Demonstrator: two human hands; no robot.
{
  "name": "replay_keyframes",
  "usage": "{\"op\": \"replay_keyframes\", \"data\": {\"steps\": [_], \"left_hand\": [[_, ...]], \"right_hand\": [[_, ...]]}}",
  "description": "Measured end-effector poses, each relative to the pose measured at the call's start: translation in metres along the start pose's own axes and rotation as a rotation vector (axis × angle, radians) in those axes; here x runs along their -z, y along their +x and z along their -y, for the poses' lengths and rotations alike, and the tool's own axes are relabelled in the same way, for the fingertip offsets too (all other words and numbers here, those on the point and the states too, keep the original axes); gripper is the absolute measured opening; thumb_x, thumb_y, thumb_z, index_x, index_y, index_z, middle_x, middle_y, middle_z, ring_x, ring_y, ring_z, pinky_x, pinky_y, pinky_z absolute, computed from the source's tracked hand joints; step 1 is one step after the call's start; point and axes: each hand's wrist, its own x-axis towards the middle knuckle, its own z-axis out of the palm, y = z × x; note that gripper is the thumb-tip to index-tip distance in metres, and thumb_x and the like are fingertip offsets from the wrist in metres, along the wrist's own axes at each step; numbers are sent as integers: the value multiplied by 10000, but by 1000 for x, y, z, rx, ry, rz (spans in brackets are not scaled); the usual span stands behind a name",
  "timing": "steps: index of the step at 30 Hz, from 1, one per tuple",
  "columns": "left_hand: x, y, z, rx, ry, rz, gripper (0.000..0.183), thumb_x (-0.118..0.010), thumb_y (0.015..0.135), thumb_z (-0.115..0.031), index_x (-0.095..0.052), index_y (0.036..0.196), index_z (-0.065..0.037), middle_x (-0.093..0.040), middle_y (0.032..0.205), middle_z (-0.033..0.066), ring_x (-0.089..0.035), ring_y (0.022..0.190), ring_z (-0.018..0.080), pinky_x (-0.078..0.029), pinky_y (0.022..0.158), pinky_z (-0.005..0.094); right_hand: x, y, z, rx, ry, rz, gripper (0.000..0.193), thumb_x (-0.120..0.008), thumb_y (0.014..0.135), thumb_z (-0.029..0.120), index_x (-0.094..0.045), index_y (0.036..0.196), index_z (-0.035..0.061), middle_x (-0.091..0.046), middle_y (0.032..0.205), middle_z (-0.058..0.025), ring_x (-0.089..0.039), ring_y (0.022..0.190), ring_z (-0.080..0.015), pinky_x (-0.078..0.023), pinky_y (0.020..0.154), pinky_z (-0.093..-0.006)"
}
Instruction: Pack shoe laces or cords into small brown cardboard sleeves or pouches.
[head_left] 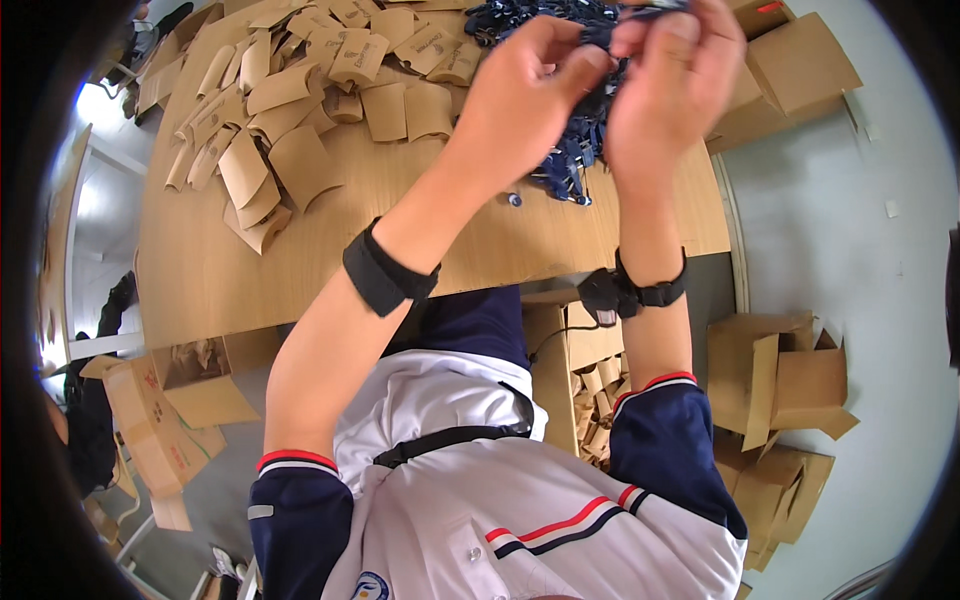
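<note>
Both hands are raised over the far part of the table, close together. My left hand (525, 95) is closed in a pinch, its thumb and fingers on a small dark blue piece (597, 36). Beside it my right hand (675, 85) has curled fingers around a dark blue piece (655, 9) too; whether both hold one and the same item I cannot tell. Below and behind them lies a heap of dark blue strap-like pieces with shiny metal bits (570, 172). One small blue piece (514, 199) lies apart from the heap.
Many folded brown card pillow boxes (300, 160) cover the left and far parts of the wooden table (390, 230). Cardboard cartons stand at the right (790, 370) and lower left (160, 420). An open carton with brown card pieces (597, 400) sits under the table edge.
</note>
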Motion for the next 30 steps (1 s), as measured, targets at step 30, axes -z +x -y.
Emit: {"op": "replay_keyframes", "data": {"steps": [30], "left_hand": [[42,4,10,-156,515,-44,340,-600,880,-175,-509,1158,-2,-659,1006,132,-613,892,174,-474,807,313]], "right_hand": [[-1,-27,-5,-102,366,-308,202,-466,1022,167,-513,1107,-11,-589,924,-108,-532,656,-143,-450,547,-287]]}}
